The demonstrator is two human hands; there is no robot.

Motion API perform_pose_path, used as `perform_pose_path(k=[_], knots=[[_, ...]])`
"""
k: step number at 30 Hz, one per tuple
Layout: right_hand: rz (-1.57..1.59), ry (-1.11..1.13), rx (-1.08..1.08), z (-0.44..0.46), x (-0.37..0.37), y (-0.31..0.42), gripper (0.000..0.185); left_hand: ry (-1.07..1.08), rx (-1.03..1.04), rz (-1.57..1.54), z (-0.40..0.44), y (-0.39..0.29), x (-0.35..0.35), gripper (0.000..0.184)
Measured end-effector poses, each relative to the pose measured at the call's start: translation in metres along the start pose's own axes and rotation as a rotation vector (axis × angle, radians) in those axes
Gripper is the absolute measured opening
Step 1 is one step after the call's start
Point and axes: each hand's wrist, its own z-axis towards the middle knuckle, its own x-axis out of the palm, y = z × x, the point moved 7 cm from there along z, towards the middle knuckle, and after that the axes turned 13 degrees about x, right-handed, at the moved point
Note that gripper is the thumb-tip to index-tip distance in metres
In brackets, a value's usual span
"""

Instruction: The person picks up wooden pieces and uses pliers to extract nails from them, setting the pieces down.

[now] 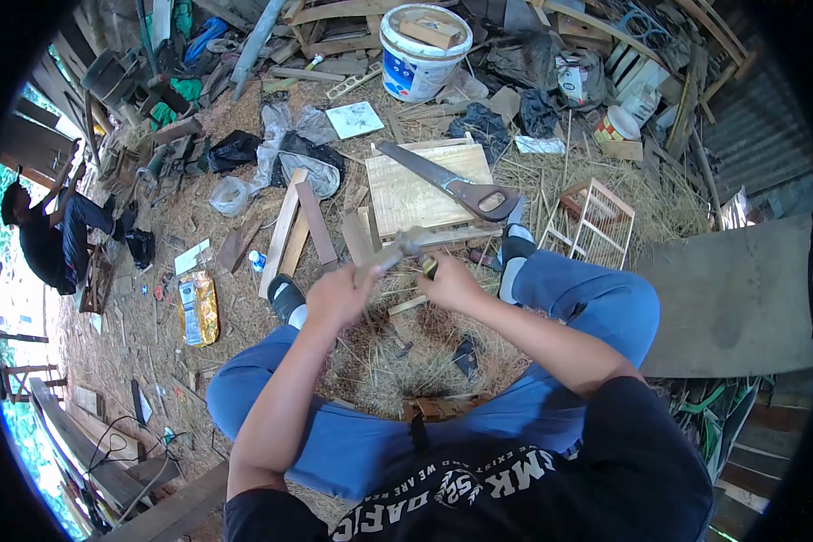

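Observation:
My left hand (337, 298) is closed on a short, pale strip of wood (387, 259), held up in front of me between my knees. Closed as well, my right hand (452, 283) grips a tool with a black-and-yellow handle (430, 266). The tool's working end meets the far end of the strip, but blur hides its kind. Just beyond both hands is a light wooden board (425, 194) on the ground. Across it lies a handsaw (447, 181), its grip toward my right foot.
Wood strips (303, 221) lie by my left foot, near a yellow packet (199, 309). A white bucket (425, 54) stands at the back. A slatted wooden frame (601, 224) lies right, beside a large grey panel (732, 294). Another person (50, 230) sits far left.

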Motion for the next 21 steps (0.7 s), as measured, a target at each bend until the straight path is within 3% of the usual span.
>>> perform_pose_path(k=[1,4,5,6,8,9,10,12,13,21], knots=[[0.023,0.074,0.069,0.006,-0.007,0.001,0.039,0.003,-0.007,-0.005,0.002,0.006,-0.002,0.071],[-0.026,0.026,0.044,0.032,-0.006,-0.027,0.042,0.05,-0.149,0.056,0.01,0.039,-0.016,0.079],[-0.004,0.098,0.221,0.041,0.004,-0.05,0.041,-0.001,-0.161,0.025,0.013,0.046,-0.021,0.079],[-0.01,0.093,0.224,0.048,0.017,-0.066,0.041,-0.05,-0.174,-0.009,0.015,0.049,-0.023,0.08],[0.384,-0.054,0.268,0.053,0.032,-0.098,0.039,-0.049,-0.183,-0.04,0.016,0.045,-0.026,0.081],[0.418,0.128,0.356,0.055,0.037,-0.099,0.03,-0.056,-0.167,-0.032,0.017,0.039,-0.029,0.081],[0.414,0.128,0.361,0.062,0.034,-0.104,0.03,-0.064,-0.153,-0.025,0.018,0.034,-0.03,0.081],[0.56,0.369,0.434,0.071,0.048,-0.109,0.018,-0.042,-0.147,-0.046,0.022,0.026,-0.029,0.081],[0.761,0.344,0.418,0.075,0.048,-0.108,0.008,-0.025,-0.139,-0.062,0.024,0.024,-0.027,0.081],[0.926,0.372,0.457,0.084,0.046,-0.116,0.013,-0.036,-0.078,-0.035,0.031,0.016,-0.027,0.077]])
